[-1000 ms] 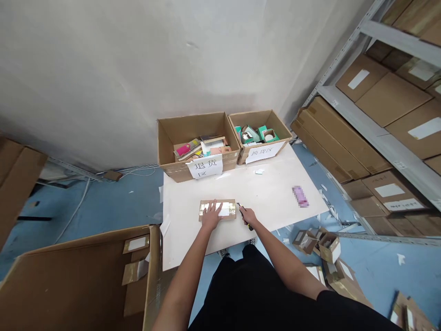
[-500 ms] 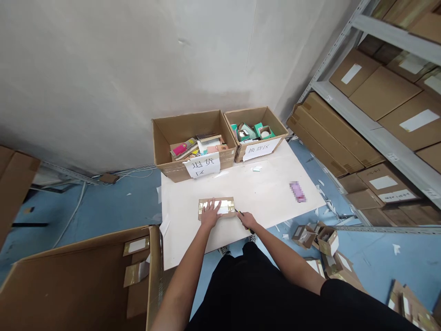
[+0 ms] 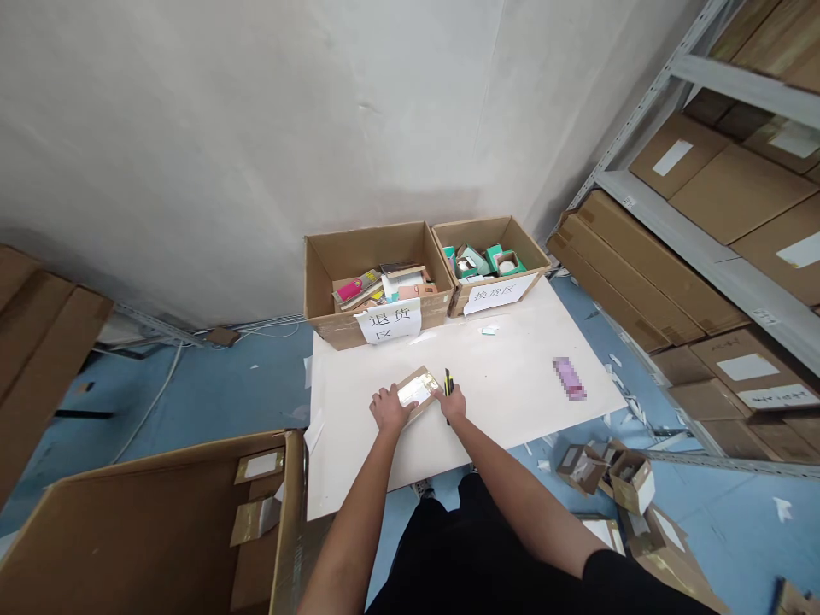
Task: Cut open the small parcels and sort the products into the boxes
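Observation:
A small, flat cardboard box [image 3: 416, 389] with a white label and shiny tape lies turned at a slant on the white table [image 3: 506, 367]. My left hand [image 3: 389, 408] grips its left end, fingers curled over the edge. Within my right hand [image 3: 453, 404] is a black and yellow utility knife [image 3: 448, 382], its front pointing away from me. Some fingers of that hand also touch the right end of the box. Whether the blade is out is too small to tell.
Behind stand two open cartons with paper signs: a left carton [image 3: 320, 329] with books and packets, a right carton [image 3: 456, 299] with green-white boxes. A blurred pink item [image 3: 570, 379] lies right. A large carton [image 3: 291, 512] stands front left; loaded shelves [image 3: 698, 248] rise at right.
The small box has been turned to a slant. My left hand moved from flat on its top to its left end, and my right hand raised the knife upright beside it.

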